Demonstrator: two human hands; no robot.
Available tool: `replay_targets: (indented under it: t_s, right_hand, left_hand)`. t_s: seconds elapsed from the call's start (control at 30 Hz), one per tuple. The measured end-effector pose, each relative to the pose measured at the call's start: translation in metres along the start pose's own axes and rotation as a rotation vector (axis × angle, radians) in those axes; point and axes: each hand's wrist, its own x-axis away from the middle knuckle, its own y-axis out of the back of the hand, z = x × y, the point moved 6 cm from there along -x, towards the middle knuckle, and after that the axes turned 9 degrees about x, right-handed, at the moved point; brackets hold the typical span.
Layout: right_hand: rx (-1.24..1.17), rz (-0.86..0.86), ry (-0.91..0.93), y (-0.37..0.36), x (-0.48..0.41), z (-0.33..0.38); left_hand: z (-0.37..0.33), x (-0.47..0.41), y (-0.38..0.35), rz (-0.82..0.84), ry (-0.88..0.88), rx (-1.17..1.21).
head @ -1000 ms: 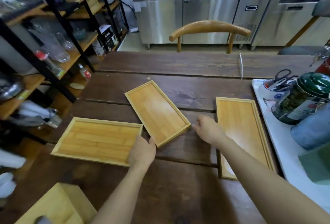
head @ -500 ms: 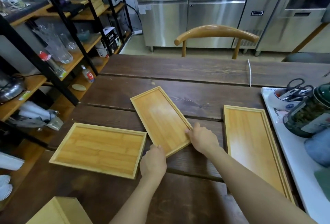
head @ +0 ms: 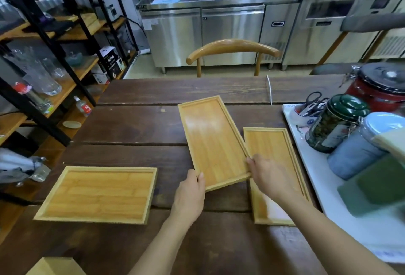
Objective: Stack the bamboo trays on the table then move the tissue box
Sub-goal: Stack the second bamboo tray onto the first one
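Gripping one middle tray point(head: 210, 141) of three, both hands point(head: 230, 185) closed on its near corners.

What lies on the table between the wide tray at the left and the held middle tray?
Only bare dark table between the wide tray and the held tray, apart from the left hand gripping its near corner, in the head view.

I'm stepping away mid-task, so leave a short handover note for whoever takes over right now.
Left hand grips the middle bamboo tray's near-left corner; right hand grips its near-right corner.
That tray overlaps the left edge of the right bamboo tray.
The wide bamboo tray lies apart, at left.
Done: nothing stacked yet.
Left: stack all three, then move the tissue box, not clearly identifiable in view.
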Motion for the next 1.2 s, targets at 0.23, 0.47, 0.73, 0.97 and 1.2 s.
replay_targets:
  t_s: [0.23,0.47,0.73,0.97,1.2]
  right_hand:
    - [0.111,-0.075,-0.249,0.026,0.068,-0.086]
    - [0.164,-0.029,-0.349,-0.002,0.1,-0.121]
    - [0.094,-0.025,-0.356,-0.023,0.112,-0.127]
    - [0.031,-0.073,-0.412,-0.013,0.11,-0.131]
    - [-0.163,-0.073,-0.486,-0.003,0.078,-0.139]
  left_hand:
    - [-0.045,0.023,-0.075,0.262,-0.099,0.042]
    - [-0.055,0.039,-0.109,0.287,-0.124,-0.001]
    - [-0.049,0.044,-0.123,0.238,-0.239,-0.268]
    - [-0.048,0.041,-0.116,0.074,-0.209,-0.268]
    - [-0.05,0.022,-0.125,0.255,0.054,0.463]
